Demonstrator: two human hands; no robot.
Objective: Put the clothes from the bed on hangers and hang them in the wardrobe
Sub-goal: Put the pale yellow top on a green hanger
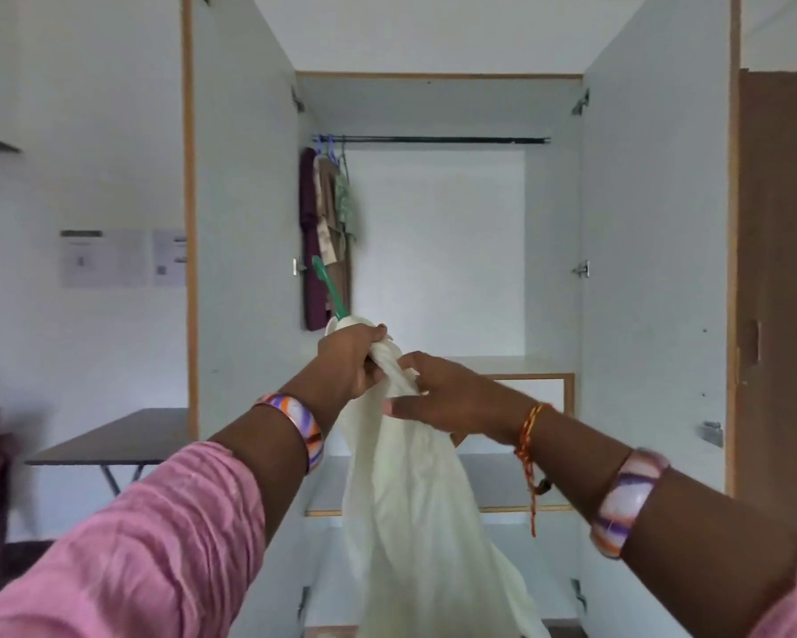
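Observation:
A cream garment [415, 499] hangs down in front of me, bunched at its top over a green hanger [330, 290] whose hook sticks up to the left. My left hand [348, 361] grips the bunched top of the garment and the hanger. Just to the right, my right hand [447, 396] pinches the cloth below that grip. Both hands are held out before the open wardrobe [433, 250]. Its dark rail [442, 140] carries a purple, a beige and a green garment [327, 232] at the far left.
The wardrobe doors [244, 223] stand wide open on both sides. A shelf and drawer [525, 384] sit below the hanging space. A dark table [125, 435] stands at the left by a white wall with papers. A brown door [783, 315] is at the right.

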